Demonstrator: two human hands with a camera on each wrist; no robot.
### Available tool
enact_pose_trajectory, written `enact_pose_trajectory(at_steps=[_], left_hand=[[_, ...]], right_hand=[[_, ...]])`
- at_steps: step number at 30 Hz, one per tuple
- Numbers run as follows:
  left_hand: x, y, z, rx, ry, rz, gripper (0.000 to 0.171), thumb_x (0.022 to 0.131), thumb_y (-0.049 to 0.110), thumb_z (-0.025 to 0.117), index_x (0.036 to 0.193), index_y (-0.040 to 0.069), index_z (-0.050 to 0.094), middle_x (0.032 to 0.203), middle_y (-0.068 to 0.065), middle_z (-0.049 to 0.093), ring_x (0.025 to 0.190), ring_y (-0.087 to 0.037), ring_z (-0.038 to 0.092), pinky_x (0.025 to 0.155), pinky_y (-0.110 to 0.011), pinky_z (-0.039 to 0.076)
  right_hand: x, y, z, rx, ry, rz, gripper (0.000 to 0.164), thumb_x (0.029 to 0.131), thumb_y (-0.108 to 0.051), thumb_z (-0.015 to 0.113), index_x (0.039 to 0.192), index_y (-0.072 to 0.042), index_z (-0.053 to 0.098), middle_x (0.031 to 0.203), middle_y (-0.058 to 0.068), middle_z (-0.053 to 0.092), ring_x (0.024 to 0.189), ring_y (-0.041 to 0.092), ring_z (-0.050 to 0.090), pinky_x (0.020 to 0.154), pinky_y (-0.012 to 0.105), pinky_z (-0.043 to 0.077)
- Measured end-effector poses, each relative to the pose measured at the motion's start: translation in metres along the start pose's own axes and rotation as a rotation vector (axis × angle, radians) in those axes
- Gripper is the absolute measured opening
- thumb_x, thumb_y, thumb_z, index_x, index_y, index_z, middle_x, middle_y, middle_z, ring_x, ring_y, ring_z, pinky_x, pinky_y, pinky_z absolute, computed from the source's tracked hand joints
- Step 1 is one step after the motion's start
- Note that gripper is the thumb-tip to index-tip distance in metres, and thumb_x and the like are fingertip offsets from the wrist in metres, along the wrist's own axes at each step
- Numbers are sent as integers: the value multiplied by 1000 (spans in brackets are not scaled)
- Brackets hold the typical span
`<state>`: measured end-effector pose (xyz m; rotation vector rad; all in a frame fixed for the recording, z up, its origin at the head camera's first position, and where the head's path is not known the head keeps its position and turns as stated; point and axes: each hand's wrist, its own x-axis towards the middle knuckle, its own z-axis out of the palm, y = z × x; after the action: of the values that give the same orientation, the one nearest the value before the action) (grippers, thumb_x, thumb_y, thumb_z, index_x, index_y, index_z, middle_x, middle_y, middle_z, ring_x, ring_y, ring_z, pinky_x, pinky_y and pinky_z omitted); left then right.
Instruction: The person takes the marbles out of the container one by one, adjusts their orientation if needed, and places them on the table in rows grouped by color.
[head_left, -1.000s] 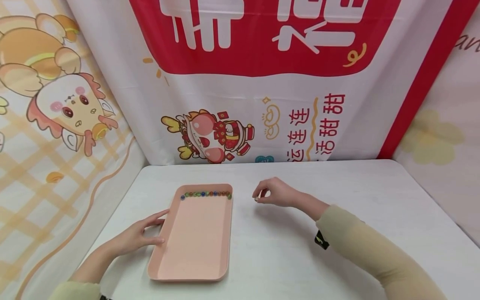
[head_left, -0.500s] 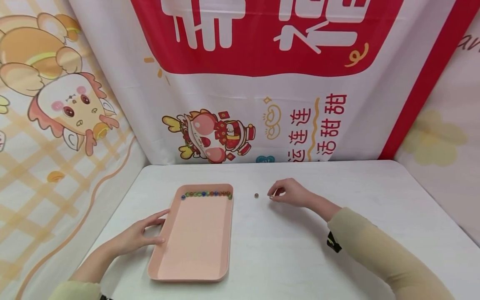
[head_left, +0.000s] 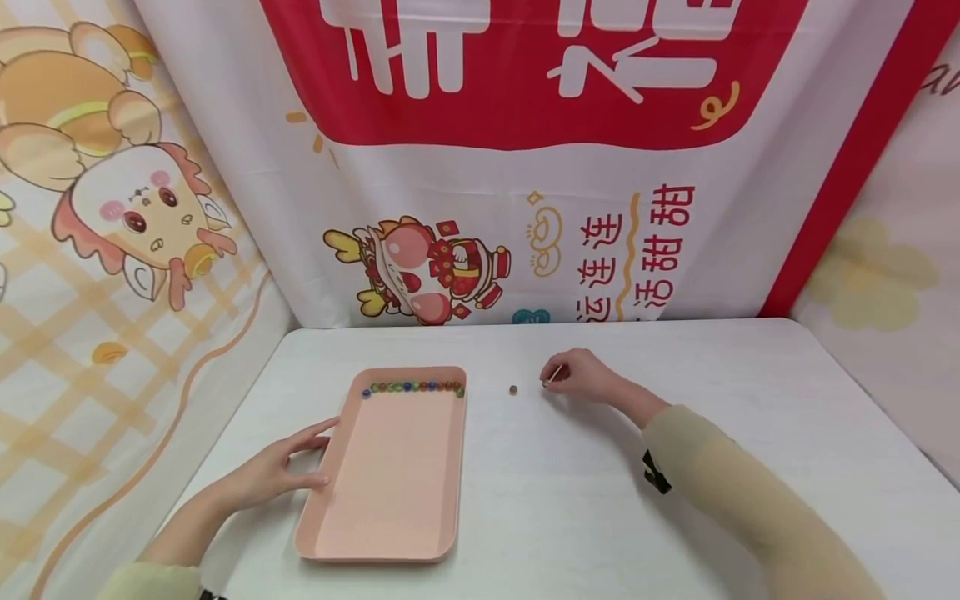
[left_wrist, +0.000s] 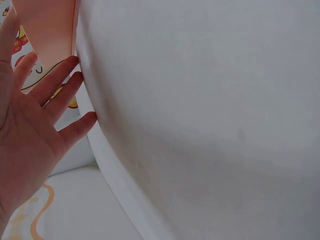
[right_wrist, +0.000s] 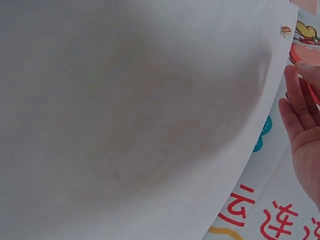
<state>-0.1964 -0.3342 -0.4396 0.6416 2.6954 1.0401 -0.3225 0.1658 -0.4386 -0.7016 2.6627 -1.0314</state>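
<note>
My left hand lies against the left side of a pink rectangular tray. Its fingers are spread and fairly straight, touching the tray's edge, as the left wrist view also shows. Along the tray's far end runs a row of several coloured glass marbles. To the right of the tray, a single brownish marble sits on the table; it shows in the right wrist view too. Just right of that marble, my right hand pinches another small marble between thumb and forefinger, mostly covered by the fingertips.
The white table ends at a printed red and white cloth behind it. A patterned cloth hangs at the left and another at the right.
My right hand moved right, leaving the brownish marble behind on the table, then shifted slightly away from me with a marble in its fingertips. My left hand and the tray stayed put.
</note>
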Motion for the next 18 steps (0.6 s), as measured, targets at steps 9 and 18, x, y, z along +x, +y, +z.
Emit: enact_pose_trajectory(at_steps=[9, 18], left_hand=[[-1, 0, 1, -8, 12, 10, 81, 82, 30, 78, 150, 13, 38, 131, -10, 60, 126, -33, 47, 102, -29, 29], [-2, -1, 0, -19, 16, 20, 81, 82, 31, 78, 149, 13, 38, 129, -10, 61, 127, -34, 46, 98, -16, 25]], right_hand=[[18, -7, 12, 16, -21, 28, 7, 86, -8, 74, 93, -9, 73, 89, -3, 66, 80, 13, 59, 69, 29, 50], [28, -7, 22, -9, -33, 89, 7, 85, -8, 74, 90, -14, 72, 87, -2, 65, 76, 15, 58, 65, 29, 49]])
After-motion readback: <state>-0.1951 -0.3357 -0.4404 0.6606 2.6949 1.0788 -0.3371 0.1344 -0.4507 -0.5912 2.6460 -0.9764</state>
